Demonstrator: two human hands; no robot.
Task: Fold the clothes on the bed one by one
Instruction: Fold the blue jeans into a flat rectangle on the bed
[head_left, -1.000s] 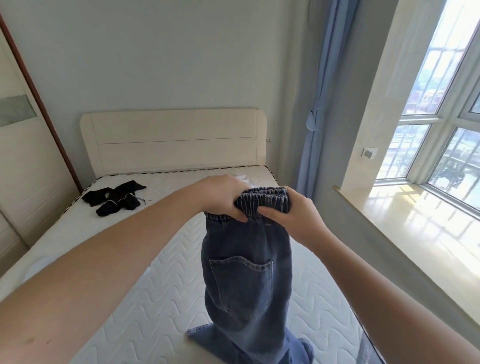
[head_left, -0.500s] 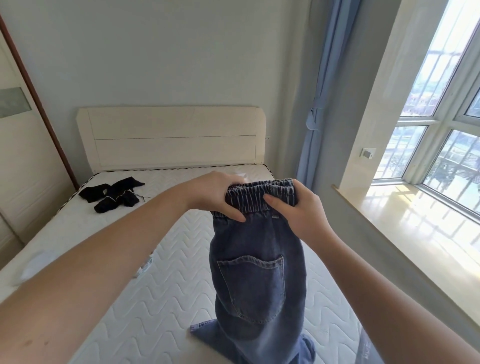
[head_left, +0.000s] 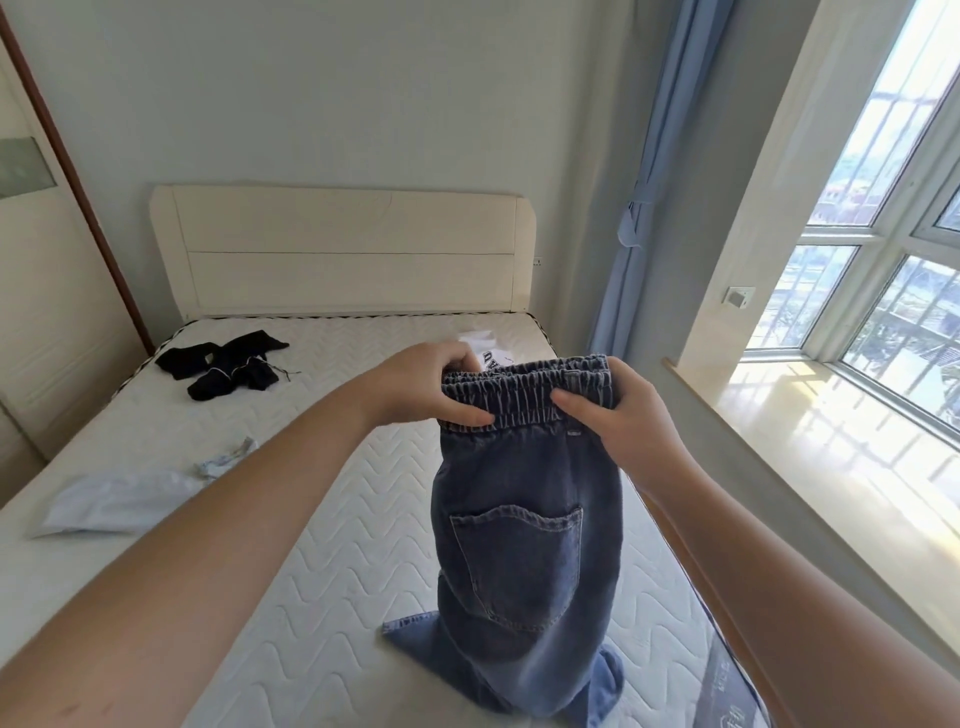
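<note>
Jeans: a pair of blue denim jeans (head_left: 524, 545) hangs upright in front of the camera, back pocket facing us, held up by the elastic waistband.
Waistband: gathered and bunched, stretched across between the two hands above the mattress.
Left hand: the left hand (head_left: 421, 387) clamps the waistband's left end, thumb lying along the front, fingers curled over the top edge.
Right hand: the right hand (head_left: 623, 415) grips the right end the same way, thumb pressed on the front of the elastic, fingers wrapped behind.
Legs: the trouser legs drop down and their lower ends lie crumpled on the mattress near the bottom of the view.
Bed: a white quilted mattress (head_left: 322, 545) with a cream headboard (head_left: 343, 249) at the far end.
Black garment: a black piece of clothing (head_left: 228, 369) with thin white trim lies rumpled at the far left of the mattress, well apart from the jeans.
Pale garment: a light blue-white item (head_left: 119, 501) lies flat by the left edge, probably a shirt, though the view is too washed out to be sure.
White garment: a white item with dark lettering (head_left: 485, 351) peeks out just behind the left hand.
Room: a blue curtain (head_left: 639, 208) hangs right of the headboard; a sunlit windowsill (head_left: 831, 441) runs along the right.
</note>
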